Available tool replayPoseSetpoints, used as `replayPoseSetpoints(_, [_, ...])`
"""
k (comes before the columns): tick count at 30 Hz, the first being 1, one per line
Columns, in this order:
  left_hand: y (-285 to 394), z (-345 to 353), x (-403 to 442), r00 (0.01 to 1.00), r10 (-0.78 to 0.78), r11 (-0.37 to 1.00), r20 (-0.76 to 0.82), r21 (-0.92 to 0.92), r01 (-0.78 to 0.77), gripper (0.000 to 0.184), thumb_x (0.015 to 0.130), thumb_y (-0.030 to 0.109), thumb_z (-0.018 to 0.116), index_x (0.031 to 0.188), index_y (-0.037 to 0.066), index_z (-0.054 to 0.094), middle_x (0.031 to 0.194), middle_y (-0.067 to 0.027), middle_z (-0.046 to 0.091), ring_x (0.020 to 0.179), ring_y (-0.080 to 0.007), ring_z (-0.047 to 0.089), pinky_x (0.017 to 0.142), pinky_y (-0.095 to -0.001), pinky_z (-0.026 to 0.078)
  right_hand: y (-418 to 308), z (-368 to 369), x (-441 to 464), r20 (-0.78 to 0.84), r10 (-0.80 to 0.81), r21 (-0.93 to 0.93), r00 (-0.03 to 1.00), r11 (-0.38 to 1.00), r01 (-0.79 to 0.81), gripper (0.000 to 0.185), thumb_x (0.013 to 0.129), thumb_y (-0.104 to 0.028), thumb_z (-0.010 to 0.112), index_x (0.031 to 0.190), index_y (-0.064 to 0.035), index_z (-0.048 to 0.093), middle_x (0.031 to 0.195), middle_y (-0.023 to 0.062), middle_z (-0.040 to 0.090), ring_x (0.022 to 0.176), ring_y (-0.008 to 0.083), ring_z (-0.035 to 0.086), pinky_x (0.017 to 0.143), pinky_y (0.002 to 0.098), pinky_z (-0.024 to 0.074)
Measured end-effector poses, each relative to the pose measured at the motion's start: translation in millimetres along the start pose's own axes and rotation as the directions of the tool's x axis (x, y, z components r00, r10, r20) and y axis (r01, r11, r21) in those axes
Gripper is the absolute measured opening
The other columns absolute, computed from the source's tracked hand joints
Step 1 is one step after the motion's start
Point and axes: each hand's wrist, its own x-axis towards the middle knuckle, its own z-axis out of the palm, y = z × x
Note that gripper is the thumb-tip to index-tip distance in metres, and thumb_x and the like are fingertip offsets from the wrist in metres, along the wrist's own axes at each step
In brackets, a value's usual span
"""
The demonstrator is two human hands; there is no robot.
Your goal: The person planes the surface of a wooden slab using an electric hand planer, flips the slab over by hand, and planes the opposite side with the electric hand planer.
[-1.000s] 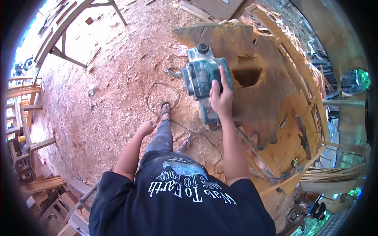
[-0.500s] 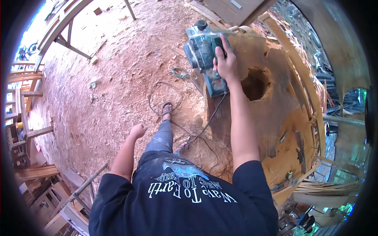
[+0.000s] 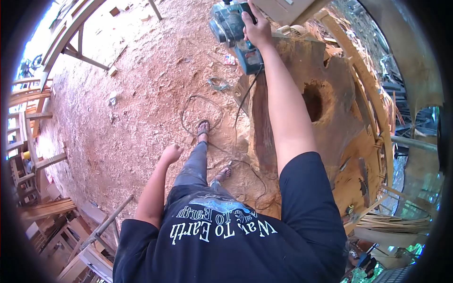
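Observation:
My right hand (image 3: 258, 31) grips the handle of a teal power planer (image 3: 234, 28) at the top of the view, with the arm stretched far out. The planer is over the far left edge of a large wooden slab (image 3: 302, 61), and its black cord hangs down from the rear end. A rough-edged hole (image 3: 313, 101) is in the slab beside my right forearm. My left hand (image 3: 172, 153) hangs over the ground with its fingers curled in; nothing shows in it.
A looped cord (image 3: 202, 97) lies on the shaving-covered ground (image 3: 141, 104) around my foot. Wooden frames (image 3: 35, 115) stand at the left. Beyond the slab is a brown board (image 3: 283, 7). Thin wood strips (image 3: 394, 221) lie at the lower right.
My right hand has carried the planer away from me, off the middle of the slab to its far left edge. My left hand has shifted slightly, still closed.

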Motion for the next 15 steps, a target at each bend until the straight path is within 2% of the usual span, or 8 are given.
replayPoseSetpoints(1, [3.8,-7.8,-2.6,1.000,-0.018,1.000,-0.008,-0.013,0.018,0.047,0.094,0.043,0.056,0.108,0.002,0.072,0.105,-0.0256,0.071,0.105,-0.0417,0.066,0.093,-0.0484,0.050,-4.2,1.4,-4.0,-0.016,0.007,-0.033,1.000,0.999,-0.008,0.057,0.096,-0.038,0.062,0.149,-0.0204,0.049,0.069,0.0091,0.068,0.055,0.0178,0.065,0.058,0.0329,0.0539])
replayPoseSetpoints(3, [-1.5,-15.5,-4.6,0.999,-0.006,0.994,-0.051,-0.114,0.000,0.047,0.095,0.043,0.055,0.107,0.001,0.071,0.104,-0.0256,0.071,0.104,-0.0420,0.066,0.092,-0.0483,0.051,18.8,5.2,-17.5,-0.083,-0.138,-0.057,0.987,0.989,0.134,0.056,0.100,-0.031,0.060,0.152,-0.0186,0.045,0.065,0.0036,0.059,0.050,0.0117,0.056,0.050,0.0290,0.0490])
replayPoseSetpoints(4, [-1.5,-17.1,-7.5,0.998,0.002,0.986,-0.068,-0.167,-0.013,0.047,0.095,0.043,0.055,0.106,0.001,0.071,0.104,-0.0257,0.071,0.103,-0.0422,0.066,0.091,-0.0483,0.051,17.7,5.4,-32.7,-0.112,-0.160,-0.089,0.981,0.985,0.151,0.056,0.100,-0.029,0.058,0.152,-0.0177,0.042,0.065,0.0030,0.058,0.050,0.0111,0.055,0.050,0.0284,0.0482])
replayPoseSetpoints(8, [-31.0,-4.9,-2.5,0.999,0.025,0.999,-0.025,0.026,-0.024,0.050,0.096,0.046,0.053,0.108,0.001,0.072,0.104,-0.0266,0.070,0.103,-0.0423,0.066,0.093,-0.0488,0.051,-0.5,-12.1,-161.6,-0.201,-0.058,-0.163,0.978,0.986,0.025,0.058,0.101,-0.019,0.052,0.155,-0.0141,0.033,0.067,0.0006,0.053,0.052,0.0088,0.049,0.050,0.0259,0.0449])
replayPoseSetpoints(9, [-34.5,-4.5,-1.5,0.998,-0.026,0.994,0.066,0.106,0.019,0.053,0.096,0.048,0.053,0.110,0.001,0.072,0.110,-0.0270,0.069,0.107,-0.0424,0.065,0.097,-0.0488,0.050,-7.7,-17.5,-202.5,-0.217,-0.022,-0.181,0.976,0.983,-0.018,0.059,0.101,-0.017,0.050,0.156,-0.0132,0.031,0.067,0.0000,0.052,0.053,0.0082,0.048,0.050,0.0253,0.0441])
replayPoseSetpoints(12, [-73.2,30.1,11.8,0.993,-0.059,0.976,0.102,0.216,0.036,0.056,0.096,0.048,0.052,0.111,-0.002,0.071,0.116,-0.0279,0.067,0.110,-0.0430,0.064,0.099,-0.0489,0.049,-31.2,-31.8,-332.8,-0.254,0.093,-0.217,0.963,0.964,-0.150,0.061,0.102,-0.010,0.045,0.159,-0.0105,0.023,0.069,-0.0018,0.048,0.054,0.0065,0.043,0.049,0.0235,0.0416])
replayPoseSetpoints(13, [-69.3,32.9,7.4,0.991,-0.055,0.972,0.118,0.233,0.026,0.057,0.096,0.048,0.052,0.109,-0.004,0.071,0.119,-0.0290,0.066,0.112,-0.0431,0.063,0.099,-0.0488,0.049,-39.9,-37.3,-374.3,-0.261,0.136,-0.206,0.956,0.959,-0.192,0.061,0.102,-0.008,0.044,0.159,-0.0096,0.021,0.069,-0.0025,0.047,0.055,0.0059,0.042,0.049,0.0229,0.0408])
replayPoseSetpoints(15, [-62.0,40.8,6.9,0.984,-0.054,0.972,0.169,0.235,0.013,0.057,0.095,0.048,0.052,0.110,-0.003,0.071,0.118,-0.0288,0.066,0.112,-0.0428,0.063,0.099,-0.0487,0.049,-56.0,-47.0,-448.0,-0.264,0.270,0.006,0.926,0.961,-0.278,0.062,0.102,-0.005,0.042,0.159,-0.0050,0.018,0.070,-0.0002,0.047,0.055,0.0069,0.041,0.050,0.0232,0.0418])
